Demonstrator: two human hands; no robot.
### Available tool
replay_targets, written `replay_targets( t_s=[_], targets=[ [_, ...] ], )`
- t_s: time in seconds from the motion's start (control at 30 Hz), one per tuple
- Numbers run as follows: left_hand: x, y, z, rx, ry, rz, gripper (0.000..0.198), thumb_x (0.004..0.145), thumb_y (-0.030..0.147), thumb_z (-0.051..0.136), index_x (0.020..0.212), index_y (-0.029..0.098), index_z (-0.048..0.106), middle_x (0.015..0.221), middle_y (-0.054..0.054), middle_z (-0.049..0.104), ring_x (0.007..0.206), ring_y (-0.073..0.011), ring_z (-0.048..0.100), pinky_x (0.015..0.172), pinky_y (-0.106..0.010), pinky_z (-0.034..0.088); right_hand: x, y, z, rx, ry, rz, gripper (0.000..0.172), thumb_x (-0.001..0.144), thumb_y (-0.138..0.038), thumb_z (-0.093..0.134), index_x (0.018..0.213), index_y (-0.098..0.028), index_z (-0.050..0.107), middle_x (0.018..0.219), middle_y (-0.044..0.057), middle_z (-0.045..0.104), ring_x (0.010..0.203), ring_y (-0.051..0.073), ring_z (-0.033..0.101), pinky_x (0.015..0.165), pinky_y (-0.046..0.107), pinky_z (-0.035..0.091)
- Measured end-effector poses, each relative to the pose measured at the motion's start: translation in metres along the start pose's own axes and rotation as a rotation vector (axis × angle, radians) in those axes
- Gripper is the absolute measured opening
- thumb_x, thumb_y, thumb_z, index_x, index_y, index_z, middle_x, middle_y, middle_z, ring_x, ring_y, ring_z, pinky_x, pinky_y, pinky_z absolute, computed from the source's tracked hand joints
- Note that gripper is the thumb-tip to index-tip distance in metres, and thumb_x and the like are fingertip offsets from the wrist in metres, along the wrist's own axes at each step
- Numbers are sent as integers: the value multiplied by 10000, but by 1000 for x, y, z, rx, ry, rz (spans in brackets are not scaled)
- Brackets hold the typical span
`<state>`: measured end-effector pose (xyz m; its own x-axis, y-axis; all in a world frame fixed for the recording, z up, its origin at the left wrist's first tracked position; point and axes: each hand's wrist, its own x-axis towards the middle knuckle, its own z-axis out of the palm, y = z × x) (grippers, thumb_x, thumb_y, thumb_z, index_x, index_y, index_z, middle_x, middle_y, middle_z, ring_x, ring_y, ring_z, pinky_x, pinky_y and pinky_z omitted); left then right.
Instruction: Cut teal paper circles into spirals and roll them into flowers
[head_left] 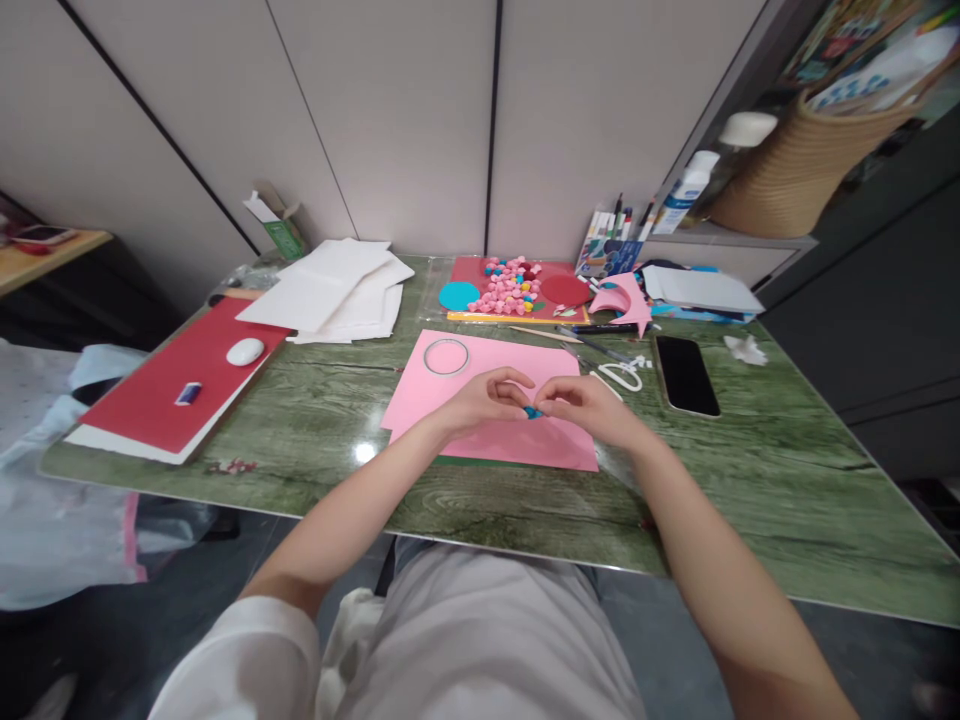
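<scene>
Both my hands meet over a pink paper sheet [480,365] on the green table [750,480]. My left hand [487,398] and my right hand [589,405] pinch a small teal paper piece [532,411] between their fingertips, fingers curled. A clear tape ring [446,356] lies on the pink sheet just beyond my left hand. White scissors [622,374] rest to the right of my right hand.
A black phone [686,374] lies to the right. Behind are a red sheet with several pink paper flowers [510,285], a teal disc [458,295], a red disc [566,290], pens, white papers [337,290], a white mouse [245,351] on a red board, and a wicker basket [802,170].
</scene>
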<state>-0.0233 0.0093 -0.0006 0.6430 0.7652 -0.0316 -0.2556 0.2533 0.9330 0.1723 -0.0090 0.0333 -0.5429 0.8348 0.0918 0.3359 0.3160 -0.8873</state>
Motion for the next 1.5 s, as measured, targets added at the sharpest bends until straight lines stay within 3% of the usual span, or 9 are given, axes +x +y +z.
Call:
replay_targets(
  t_s=[0.23,0.6,0.93,1.5],
  targets=[
    [-1,1,2,15,-39,5,431,551,150,748,935,150,554,742,-29,647,712,-122,601,704,-270,438,1,-1,1,-58,-58,-4,199,815,-332,486,773,-164,584,736,19,588,684,134,520,647,257,398],
    [0,-1,-5,-122,-59,-30,425,576,125,734,966,153,568,742,-26,648,695,-104,597,700,-248,411,0,-3,-4,-40,1,-43,182,780,-331,565,785,-174,657,785,44,645,736,152,577,684,266,428],
    [-3,0,1,-268,-79,-115,419,565,107,740,947,158,576,756,-30,653,676,-101,587,703,-257,384,0,-1,-2,-98,22,-99,132,791,-278,553,756,-177,631,764,30,621,722,138,564,668,259,419],
    [-4,1,2,-307,-92,-149,417,568,124,738,946,162,567,720,-16,627,654,-105,565,660,-259,368,-2,-8,-2,-105,10,-151,125,791,-286,562,773,-194,646,783,37,634,751,155,580,703,279,436]
  ],
)
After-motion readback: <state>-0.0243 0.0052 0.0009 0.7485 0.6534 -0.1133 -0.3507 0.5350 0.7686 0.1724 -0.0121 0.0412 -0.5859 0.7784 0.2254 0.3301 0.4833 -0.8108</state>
